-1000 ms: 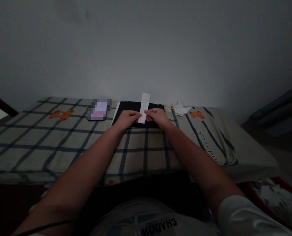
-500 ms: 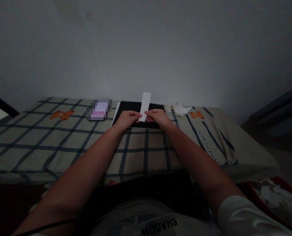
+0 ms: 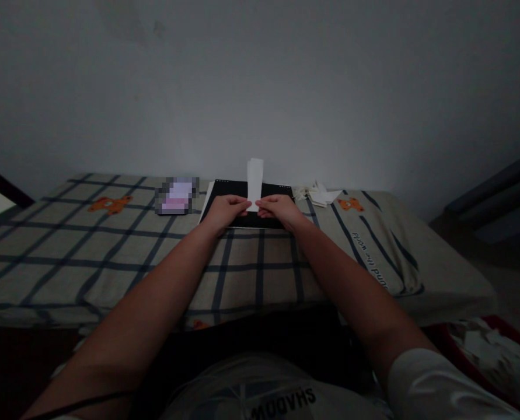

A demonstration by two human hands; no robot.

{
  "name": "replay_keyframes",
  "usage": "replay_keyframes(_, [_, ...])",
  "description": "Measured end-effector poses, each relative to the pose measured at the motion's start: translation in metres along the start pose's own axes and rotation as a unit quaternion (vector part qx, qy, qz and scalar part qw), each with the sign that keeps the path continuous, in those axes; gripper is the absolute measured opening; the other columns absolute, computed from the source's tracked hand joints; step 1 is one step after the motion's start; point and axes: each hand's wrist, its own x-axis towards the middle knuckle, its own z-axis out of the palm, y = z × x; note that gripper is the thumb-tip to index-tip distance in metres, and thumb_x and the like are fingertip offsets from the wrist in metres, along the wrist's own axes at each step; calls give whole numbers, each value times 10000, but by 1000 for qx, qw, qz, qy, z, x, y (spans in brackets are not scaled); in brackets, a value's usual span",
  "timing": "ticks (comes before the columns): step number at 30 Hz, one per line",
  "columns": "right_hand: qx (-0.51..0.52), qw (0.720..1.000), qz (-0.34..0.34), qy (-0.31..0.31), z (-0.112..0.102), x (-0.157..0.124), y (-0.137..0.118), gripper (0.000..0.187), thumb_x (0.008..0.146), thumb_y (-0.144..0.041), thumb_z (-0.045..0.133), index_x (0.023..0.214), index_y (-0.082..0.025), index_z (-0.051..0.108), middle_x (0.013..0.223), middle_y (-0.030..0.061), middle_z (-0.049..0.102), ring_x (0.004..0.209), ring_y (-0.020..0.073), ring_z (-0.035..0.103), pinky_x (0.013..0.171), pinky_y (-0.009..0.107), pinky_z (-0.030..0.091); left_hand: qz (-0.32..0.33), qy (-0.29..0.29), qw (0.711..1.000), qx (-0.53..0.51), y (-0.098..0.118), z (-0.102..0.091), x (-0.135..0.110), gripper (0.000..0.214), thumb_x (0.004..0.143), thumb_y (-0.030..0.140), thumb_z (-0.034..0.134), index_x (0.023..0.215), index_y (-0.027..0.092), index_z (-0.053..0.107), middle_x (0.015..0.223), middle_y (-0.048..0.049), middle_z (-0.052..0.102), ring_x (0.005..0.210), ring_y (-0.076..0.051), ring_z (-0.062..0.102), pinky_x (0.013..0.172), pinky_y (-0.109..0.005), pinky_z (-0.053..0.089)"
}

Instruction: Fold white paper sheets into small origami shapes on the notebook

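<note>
Between my hands a narrow folded strip of white paper [image 3: 255, 179] stands nearly upright, its layers slightly offset at the top. My left hand [image 3: 228, 211] pinches the lower left edge between thumb and fingers. On the lower right edge, my right hand [image 3: 279, 209] has the same kind of pinch. Both hands are over a black spiral-holed pad or notebook [image 3: 233, 189], which has a white sheet edge showing at its left. Just right of the pad lie folded white paper pieces [image 3: 323, 194], their exact shapes unclear.
A checked cloth [image 3: 154, 251] with orange bear prints covers the table. At the left a blurred-out phone-like object [image 3: 176, 196] lies on it. The grey wall [image 3: 260, 87] rises behind. A red container [image 3: 511, 329] with paper scraps stands low at the right.
The paper strip has tilted from leaning right to nearly upright and shifted slightly left and up. My hands stay almost in place, still pinching its lower end.
</note>
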Motion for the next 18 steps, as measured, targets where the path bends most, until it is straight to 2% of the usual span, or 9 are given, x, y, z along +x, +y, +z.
replay_keyframes(5, [-24,999,-21,25,3,-1,-1,64,755,-192,658,732,-137,634,613,10,618,545,71,561,551,202,486,5,4,1000,-18,-2,1,2,320,584,369,779,783,134,693,778,-52,680,632,-108,589,654,-258,483])
replay_keyframes(11, [7,1000,-21,-10,2,1,2,95,717,-133,673,794,-148,619,727,10,643,608,73,594,607,208,507,18,21,999,-22,-1,0,2,311,599,359,770,798,134,693,770,-46,679,629,-107,586,652,-253,482])
replay_keyframes(18, [2,1000,-24,7,4,0,0,94,728,-154,660,792,-145,592,667,-7,615,581,71,576,574,195,491,25,25,999,-9,2,0,0,336,593,386,765,795,127,690,788,-59,683,646,-119,586,660,-265,486])
